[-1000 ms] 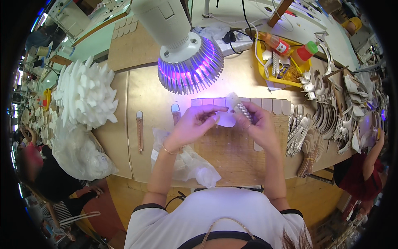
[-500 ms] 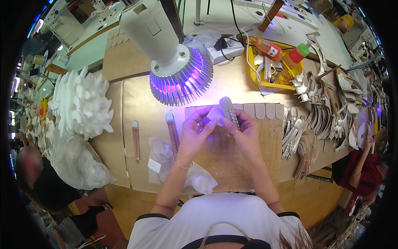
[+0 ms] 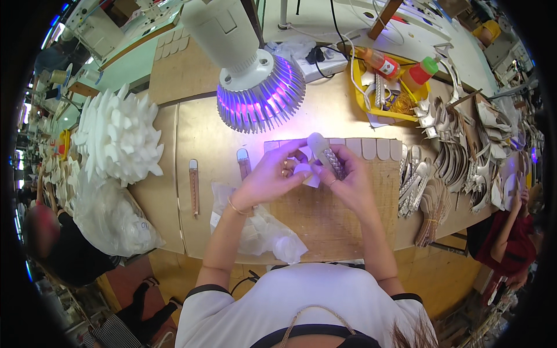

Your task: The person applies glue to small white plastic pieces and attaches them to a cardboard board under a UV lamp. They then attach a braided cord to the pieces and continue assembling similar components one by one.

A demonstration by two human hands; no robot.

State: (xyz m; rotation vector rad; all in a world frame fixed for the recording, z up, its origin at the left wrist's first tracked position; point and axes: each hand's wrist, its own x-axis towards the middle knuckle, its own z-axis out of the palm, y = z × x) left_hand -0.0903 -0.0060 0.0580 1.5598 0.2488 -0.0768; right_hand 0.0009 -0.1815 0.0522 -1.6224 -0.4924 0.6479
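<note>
My right hand (image 3: 353, 181) grips a braided silver strap (image 3: 326, 154) with a rounded pale end pointing up and away. My left hand (image 3: 270, 178) is closed in a pinch on a small white piece (image 3: 310, 175), close against the strap; its fingertips partly hide the piece, and its material is hard to make out. Both hands are held over a wooden board (image 3: 325, 232). Along the board's far edge lies a row of rounded beige tabs (image 3: 368, 149). Two slim straps with pale rounded ends, one brown (image 3: 194, 188) and one partly behind my left hand (image 3: 243, 165), rest to the left.
A lamp (image 3: 261, 95) glowing violet hangs just beyond my hands. A yellow basket (image 3: 366, 107) with bottles stands back right, beside piled straps (image 3: 452, 162). White foam pieces (image 3: 119, 139) and clear plastic (image 3: 116, 223) lie left. Crumpled wrapping (image 3: 272, 240) sits under my left forearm.
My left hand has turned and drawn slightly left, and the white piece now sits lower between the hands. The right hand keeps the strap. The whole view has shifted a little.
</note>
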